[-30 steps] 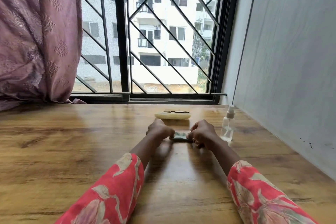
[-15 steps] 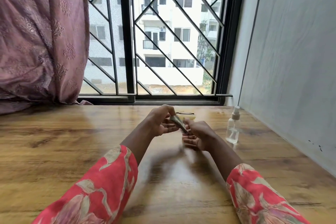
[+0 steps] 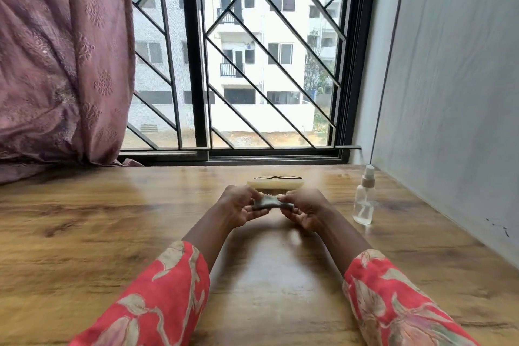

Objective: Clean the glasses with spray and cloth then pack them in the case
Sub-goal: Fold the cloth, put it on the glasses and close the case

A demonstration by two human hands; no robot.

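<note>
Glasses lie on top of the pale case at frame centre, on the wooden table, just behind the hands. Dark frame only is distinguishable; lens detail is too small to tell.

Cloth, grey, is stretched between both hands just below the case in the frame. Left hand pinches its left end between thumb and curled fingers; right hand pinches the right end the same way. Both hands are raised off the table surface, palms partly upward.

Spray bottle stands upright at centre right, near the right hand but apart from it, close to the grey wall. Clear liquid fills its lower part.

Table far edge meets the window sill across the frame's middle. Right table edge runs along the wall toward lower right. Curtain hangs at upper left, its hem resting on the table's far left corner. Open tabletop extends left of the hands and below them, between the red patterned sleeves.
</note>
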